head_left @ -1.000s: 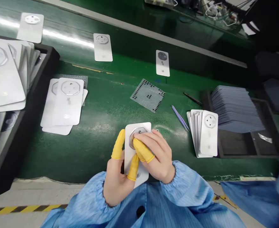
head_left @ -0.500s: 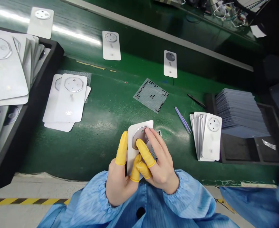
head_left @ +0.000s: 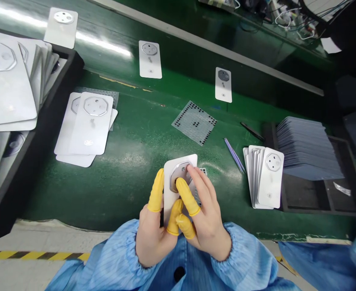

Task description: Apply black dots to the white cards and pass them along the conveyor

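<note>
My left hand (head_left: 156, 230), with yellow finger cots, holds a white phone back cover (head_left: 170, 171) upright by its edges, close to my body. On the cover's octagonal camera ring (head_left: 174, 178) rests the index finger of my right hand (head_left: 208, 218), its bare fingertips touching the ring's upper right. My right thumb, also in a cot, is bent beside my left thumb at the cover's lower part. Behind my right fingers a second dotted sheet (head_left: 203, 171) is mostly hidden. Beyond the hands lies a clear sheet (head_left: 193, 123) with small black dots.
Purple tweezers (head_left: 234, 155) and a black tool (head_left: 252, 131) lie right of the sheet. A stack of white covers (head_left: 270, 178) stands beside a black tray (head_left: 305, 192) holding grey sheets (head_left: 305, 141). More covers (head_left: 90, 125) lie left, near a filled black bin (head_left: 57, 97). Spaced covers (head_left: 150, 64) sit along the back.
The covers along the back have shifted right relative to the table. My right index finger has moved slightly on the camera ring. Both hands keep nearly the same hold.
</note>
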`<state>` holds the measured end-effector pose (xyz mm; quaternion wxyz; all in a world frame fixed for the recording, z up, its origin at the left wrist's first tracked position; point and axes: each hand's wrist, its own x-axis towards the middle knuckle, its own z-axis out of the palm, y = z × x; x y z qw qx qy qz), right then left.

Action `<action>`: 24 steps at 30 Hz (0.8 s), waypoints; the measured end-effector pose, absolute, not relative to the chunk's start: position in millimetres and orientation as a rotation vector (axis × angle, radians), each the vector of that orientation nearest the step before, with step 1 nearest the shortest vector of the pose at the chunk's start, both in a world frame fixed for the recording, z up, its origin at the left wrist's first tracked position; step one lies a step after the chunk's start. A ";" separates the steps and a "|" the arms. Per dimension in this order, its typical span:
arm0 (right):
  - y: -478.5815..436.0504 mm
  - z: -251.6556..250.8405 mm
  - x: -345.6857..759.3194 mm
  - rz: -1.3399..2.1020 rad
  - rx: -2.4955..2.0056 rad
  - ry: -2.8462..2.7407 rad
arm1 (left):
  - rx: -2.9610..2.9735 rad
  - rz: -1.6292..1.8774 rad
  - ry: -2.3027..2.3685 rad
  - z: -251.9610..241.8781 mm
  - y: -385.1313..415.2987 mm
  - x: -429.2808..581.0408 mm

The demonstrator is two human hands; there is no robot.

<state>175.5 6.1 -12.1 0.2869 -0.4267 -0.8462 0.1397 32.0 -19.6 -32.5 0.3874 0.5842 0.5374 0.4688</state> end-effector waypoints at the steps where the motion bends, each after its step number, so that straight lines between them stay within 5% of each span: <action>1: 5.9 -11.5 175.0 0.347 -1.155 -2.272 | 1.491 1.196 1.383 -31.9 -19.9 32.4; 24: 10.4 -5.8 186.0 0.465 -1.077 -2.187 | 1.178 1.211 1.216 -21.6 -17.5 41.4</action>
